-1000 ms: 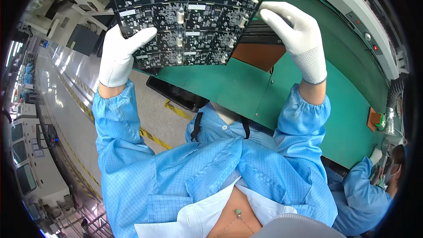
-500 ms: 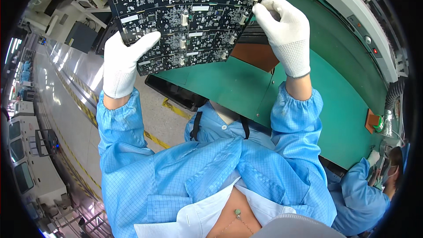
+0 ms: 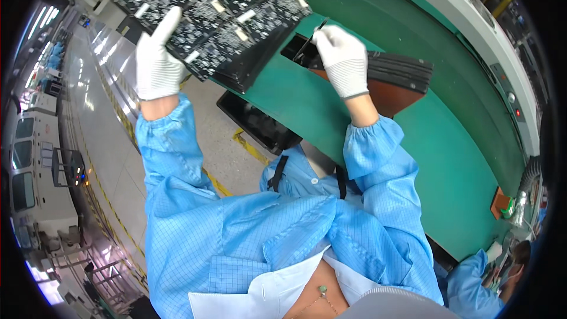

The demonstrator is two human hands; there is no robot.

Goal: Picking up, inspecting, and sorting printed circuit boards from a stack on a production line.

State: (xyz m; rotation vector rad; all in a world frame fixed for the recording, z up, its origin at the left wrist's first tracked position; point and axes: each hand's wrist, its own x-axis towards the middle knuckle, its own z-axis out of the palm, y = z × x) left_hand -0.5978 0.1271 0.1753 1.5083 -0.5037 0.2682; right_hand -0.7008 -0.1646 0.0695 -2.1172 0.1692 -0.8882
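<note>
My left hand (image 3: 158, 62), in a white knit glove, grips the left edge of a black circuit board panel (image 3: 227, 26), thumb on its face and fingers underneath. The panel is tilted and carries rows of small components, white labels and pale connectors. It runs out of view at the top. My right hand (image 3: 339, 53), also gloved, has let go of the panel's right side. Its fingertips are pinched on a thin dark stick-like tool (image 3: 308, 44), whose exact kind I cannot make out. The tool slants over a small black tray (image 3: 293, 49) on the green bench.
A stack of dark slabs (image 3: 401, 71) with a brown side stands right of my right hand on the green bench (image 3: 437, 159). A black bin (image 3: 260, 124) sits by the bench edge. At lower right a co-worker's blue sleeve (image 3: 469, 286) shows. White machines (image 3: 44, 165) line the left.
My right hand has left the panel's right edge and moved down-left to the tray, where it pinches the dark tool. The panel, in my left hand, has shifted left and tilted.
</note>
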